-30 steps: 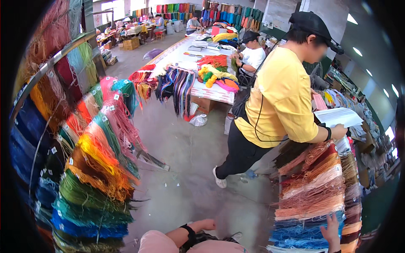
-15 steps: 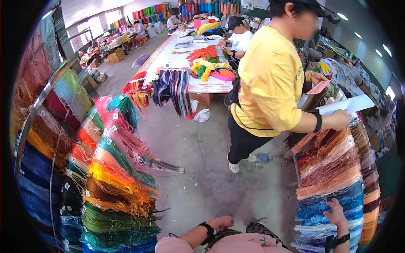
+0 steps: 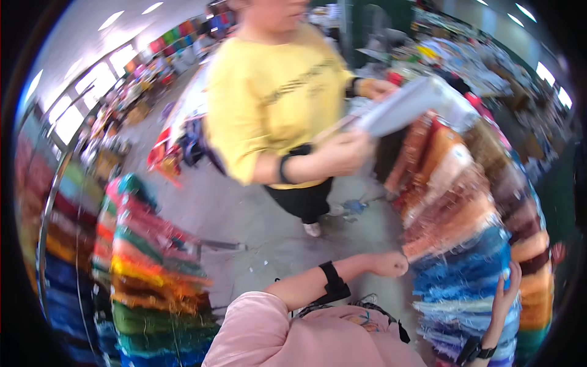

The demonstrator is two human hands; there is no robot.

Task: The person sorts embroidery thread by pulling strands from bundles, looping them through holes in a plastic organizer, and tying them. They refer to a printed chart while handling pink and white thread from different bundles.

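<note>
My left hand [image 3: 390, 265] is closed in a loose fist beside the near edge of the right yarn rack, with nothing showing in it. A dark band circles that forearm. At the rack's far side, my right hand [image 3: 507, 286] is raised with thumb and fingers apart, against or just over the blue yarn hanks [image 3: 465, 260]; whether it touches them I cannot tell. Farther up the same rack hang dusty pink hanks [image 3: 458, 214] and rust-orange ones [image 3: 428, 156]. The picture is blurred by motion.
Close ahead stands a person in a yellow shirt [image 3: 275, 98], holding white paper sheets [image 3: 403, 107] over the rack. To the left is another rack of multicoloured yarn hanks [image 3: 159, 275], with a metal bar [image 3: 220, 244] jutting into the aisle. Cluttered piles [image 3: 465, 61] lie behind.
My view has swung to the right. My left hand has moved up and right toward the rack. The person in yellow has turned toward me and appears closer.
</note>
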